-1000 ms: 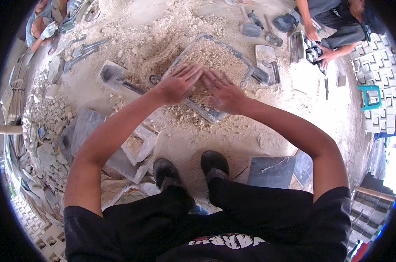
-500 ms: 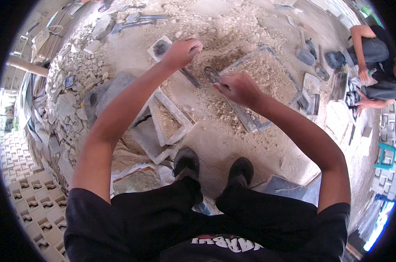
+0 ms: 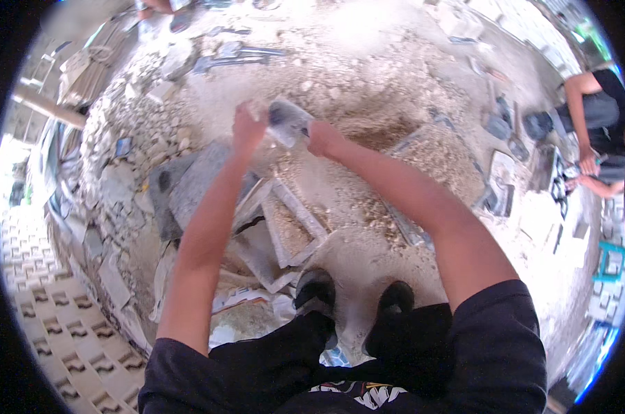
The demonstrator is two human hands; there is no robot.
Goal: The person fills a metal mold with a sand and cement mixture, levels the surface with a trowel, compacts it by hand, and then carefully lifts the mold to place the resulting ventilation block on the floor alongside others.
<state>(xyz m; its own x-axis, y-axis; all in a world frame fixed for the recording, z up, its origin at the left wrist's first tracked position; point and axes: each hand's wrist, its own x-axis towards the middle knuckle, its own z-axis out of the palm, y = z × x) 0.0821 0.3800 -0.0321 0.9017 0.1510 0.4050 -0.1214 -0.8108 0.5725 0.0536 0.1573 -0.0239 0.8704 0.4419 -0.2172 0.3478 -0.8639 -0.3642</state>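
Observation:
A small rectangular mould [image 3: 287,121], grey-rimmed and dark inside, is held up off the sandy ground between both my hands. My left hand [image 3: 247,127] grips its left end and my right hand [image 3: 324,138] grips its right end. Below my arms a larger rectangular frame [image 3: 295,222] filled with sandy mix lies on the ground. Another wide frame [image 3: 442,153] of sandy mix lies to the right of my right forearm.
Broken grey slabs [image 3: 181,181] and rubble are piled on the left. Metal tools [image 3: 233,56] lie at the back. Another person [image 3: 590,117] crouches at the right among several moulds [image 3: 500,199]. My two shoes [image 3: 354,297] stand near the bottom.
My hands left the wide frame on the right, moved to the small mould further left and took hold of it, lifting it. My view turned left.

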